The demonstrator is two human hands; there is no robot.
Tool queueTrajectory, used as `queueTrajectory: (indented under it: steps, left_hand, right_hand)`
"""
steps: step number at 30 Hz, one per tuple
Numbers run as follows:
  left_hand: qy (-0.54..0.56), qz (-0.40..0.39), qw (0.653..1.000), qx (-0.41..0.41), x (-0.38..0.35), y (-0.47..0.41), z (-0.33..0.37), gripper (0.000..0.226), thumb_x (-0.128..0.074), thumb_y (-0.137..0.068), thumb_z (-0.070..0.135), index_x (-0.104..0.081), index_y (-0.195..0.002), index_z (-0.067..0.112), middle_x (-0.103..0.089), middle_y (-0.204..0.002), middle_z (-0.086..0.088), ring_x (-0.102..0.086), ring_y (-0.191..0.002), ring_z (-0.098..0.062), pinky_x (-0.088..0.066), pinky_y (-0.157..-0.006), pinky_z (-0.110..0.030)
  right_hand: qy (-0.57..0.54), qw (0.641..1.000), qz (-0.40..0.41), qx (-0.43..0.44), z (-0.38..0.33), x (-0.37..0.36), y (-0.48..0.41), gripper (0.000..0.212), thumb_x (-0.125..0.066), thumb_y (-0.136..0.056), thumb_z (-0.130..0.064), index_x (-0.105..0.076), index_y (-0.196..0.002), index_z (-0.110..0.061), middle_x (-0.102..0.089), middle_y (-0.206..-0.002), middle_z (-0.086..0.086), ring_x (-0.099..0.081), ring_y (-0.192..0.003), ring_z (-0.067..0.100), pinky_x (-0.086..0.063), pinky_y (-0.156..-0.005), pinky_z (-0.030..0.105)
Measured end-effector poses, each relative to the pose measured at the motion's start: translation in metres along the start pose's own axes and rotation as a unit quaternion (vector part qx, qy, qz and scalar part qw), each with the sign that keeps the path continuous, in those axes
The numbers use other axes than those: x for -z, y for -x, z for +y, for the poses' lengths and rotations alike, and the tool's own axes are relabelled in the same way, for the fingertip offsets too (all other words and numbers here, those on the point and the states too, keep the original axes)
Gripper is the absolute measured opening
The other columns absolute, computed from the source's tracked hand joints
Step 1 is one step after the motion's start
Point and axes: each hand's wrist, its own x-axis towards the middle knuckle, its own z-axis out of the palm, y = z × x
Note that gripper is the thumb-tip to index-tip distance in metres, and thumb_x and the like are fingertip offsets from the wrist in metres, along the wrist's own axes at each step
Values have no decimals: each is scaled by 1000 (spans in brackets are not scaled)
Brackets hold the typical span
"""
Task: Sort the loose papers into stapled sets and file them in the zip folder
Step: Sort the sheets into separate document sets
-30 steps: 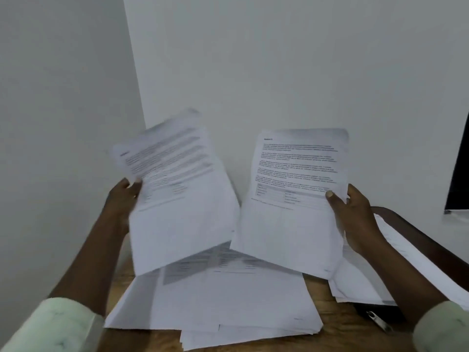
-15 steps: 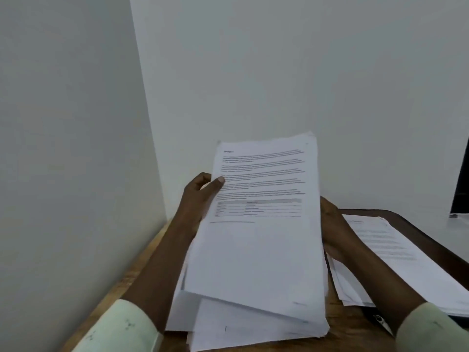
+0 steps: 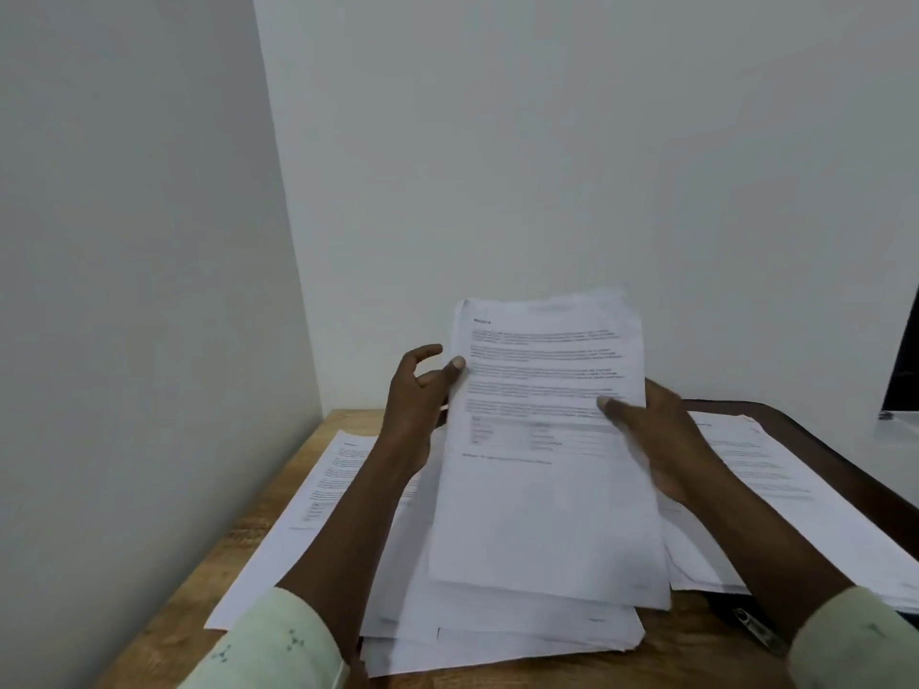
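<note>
I hold a small set of printed sheets [image 3: 544,469] upright and tilted above the table's middle. My left hand [image 3: 415,405] pinches its left edge with the thumb on the front. My right hand [image 3: 661,440] grips its right edge, thumb lying across the text. Beneath them a thick loose pile of papers [image 3: 497,634] lies on the wooden table [image 3: 238,549]. One printed sheet [image 3: 318,494] lies flat at the left. Another stack of papers [image 3: 776,484] rests at the right on a dark zip folder [image 3: 820,430].
White walls meet in a corner close behind the table and along its left side. A dark screen edge [image 3: 902,370] stands at far right. A small black clip-like item [image 3: 751,626] lies near the front right, partly hidden by my sleeve.
One second ago each hand held a separate sheet apart. They came together into one set, now gripped by both hands; a single sheet now lies flat at the left.
</note>
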Motion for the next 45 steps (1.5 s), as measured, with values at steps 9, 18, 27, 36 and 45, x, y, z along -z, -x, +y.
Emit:
queueTrajectory:
  steps: [9, 18, 27, 36, 45]
  left_hand:
    - [-251, 43, 961, 108, 73, -15, -28, 28, -81, -79, 12, -66, -100, 2, -60, -87, -11, -55, -70, -22, -51, -71, -34]
    - [-375, 26, 915, 147, 43, -6, -56, 66, -86, -73, 10, -50, -128, 8, -54, -124, -15, -57, -73, -14, -46, -56, -26]
    - [-225, 40, 962, 147, 41, 1, -72, 20, -72, -75, 17, -60, -59, 17, -68, -81, -11, -67, -84, -31, -54, -80, -40]
    - [-13, -20, 995, 99, -1, 16, -32, 19, -52, -102, 26, -59, -118, 20, -73, -110, -7, -71, -94, -22, -60, -75, -37]
    - [-62, -41, 985, -158, -4, 0, 43, 22, -63, -93, 2, -68, -112, 11, -74, -108, -11, -72, -98, -27, -58, -87, -47]
  right_hand:
    - [89, 990, 68, -84, -17, 59, -15, 25, -60, -96, -7, -61, -121, -8, -62, -112, 11, -60, -99, 29, -47, -88, 37]
    - [140, 980, 8, -141, 42, 22, -4, 26, -63, -92, -4, -67, -118, -5, -68, -111, 12, -65, -100, 31, -53, -91, 40]
    - [145, 981, -1, -127, 57, 11, -3, 19, -67, -87, -9, -70, -104, -19, -71, -109, 9, -65, -99, 30, -51, -97, 46]
    - [-43, 994, -69, -68, 34, 7, -7, 45, -65, -91, -9, -57, -135, -14, -66, -129, 1, -60, -120, 21, -36, -114, 48]
    - [-99, 990, -42, 87, -31, -11, -15, 49, -66, -92, -13, -51, -138, -14, -64, -128, 1, -60, -122, 22, -47, -101, 38]
